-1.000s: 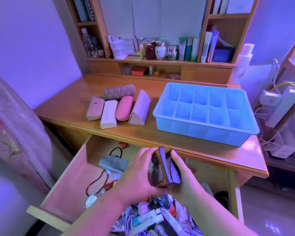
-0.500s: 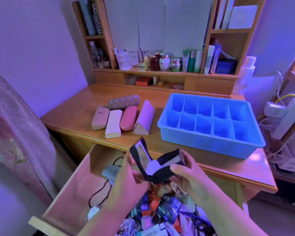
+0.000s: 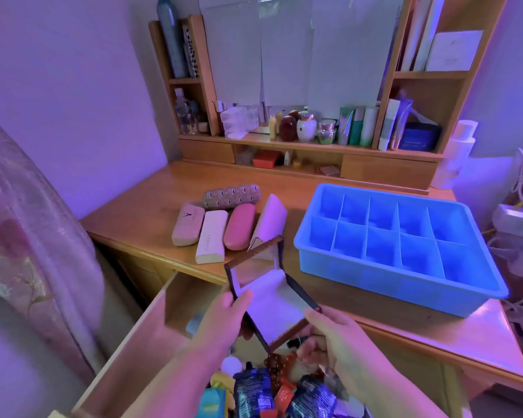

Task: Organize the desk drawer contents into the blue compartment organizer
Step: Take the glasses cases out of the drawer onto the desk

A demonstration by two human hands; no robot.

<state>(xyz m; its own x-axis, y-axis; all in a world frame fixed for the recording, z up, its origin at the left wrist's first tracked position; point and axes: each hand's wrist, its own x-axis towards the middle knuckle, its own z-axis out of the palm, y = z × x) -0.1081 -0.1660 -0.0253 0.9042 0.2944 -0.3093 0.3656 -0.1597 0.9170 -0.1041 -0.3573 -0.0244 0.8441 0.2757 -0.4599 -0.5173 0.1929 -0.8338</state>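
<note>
The folding case [image 3: 272, 294], a dark-edged thing of stiff panels with a pale lining, is held unfolded in the air above the open drawer [image 3: 151, 321], between the two hands and in front of the desk edge. The left hand [image 3: 224, 318] pinches its near left panel, thumb on the pale inside, and the right hand [image 3: 329, 333] holds the lower right corner with curled fingers; I cannot see well how much of the panel these fingers really cover, because the hand hides it. Both grips are narrow, only on the edges, so the far panels stand free above the hands and can fold back or swing. If one pinch slips, the case probably drops straight down into the clutter under the grip, on the red bead string [image 3: 277, 362] and the dark sachets [image 3: 252, 390], and may push small things deeper. Beyond the grip and to the right lies the blue compartment organizer [image 3: 495, 285], its cells still without contents. I judge the unfolded case too wide for one cell; forcing it could bend a divider. To the far left of the grip, the row of glasses cases [image 3: 224, 227] is near enough that a swinging panel may knock the triangular one.
</note>
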